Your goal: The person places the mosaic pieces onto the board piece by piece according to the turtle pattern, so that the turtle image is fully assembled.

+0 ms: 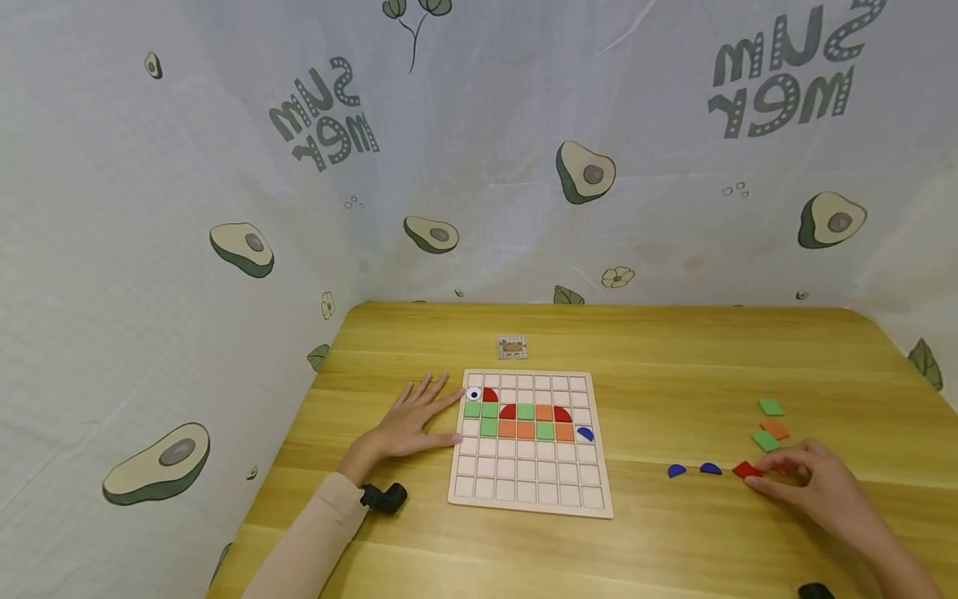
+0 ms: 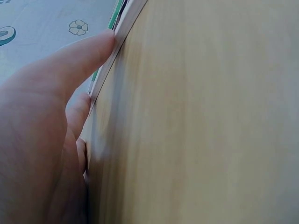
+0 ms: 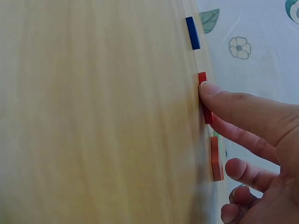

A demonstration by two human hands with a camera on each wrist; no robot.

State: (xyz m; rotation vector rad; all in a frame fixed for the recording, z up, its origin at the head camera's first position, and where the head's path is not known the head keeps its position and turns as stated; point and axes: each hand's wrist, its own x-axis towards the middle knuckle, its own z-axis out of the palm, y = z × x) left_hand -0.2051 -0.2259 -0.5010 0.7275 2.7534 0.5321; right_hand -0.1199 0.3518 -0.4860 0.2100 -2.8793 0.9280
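Observation:
My left hand (image 1: 407,424) lies with spread fingers at the left side of a wooden grid board (image 1: 516,482); thumb and index fingertips touch its edge, as the left wrist view confirms. Green, orange, red and blue tiles and a white eye piece (image 1: 474,394) sit in the board's upper rows. Off to the right, my right hand (image 1: 816,491) pinches a red tile (image 3: 208,114) between thumb and index finger, low over the table. Beside it an orange-red tile (image 3: 216,161) lies under the other curled fingers. Two blue half-round tiles (image 1: 711,469) lie left of the red one.
Green tiles (image 1: 771,407) and an orange tile (image 1: 775,428) lie just beyond the right hand. A small pattern card (image 1: 512,347) lies behind the board. White printed cloth (image 1: 479,166) hangs around the wooden table (image 1: 674,349).

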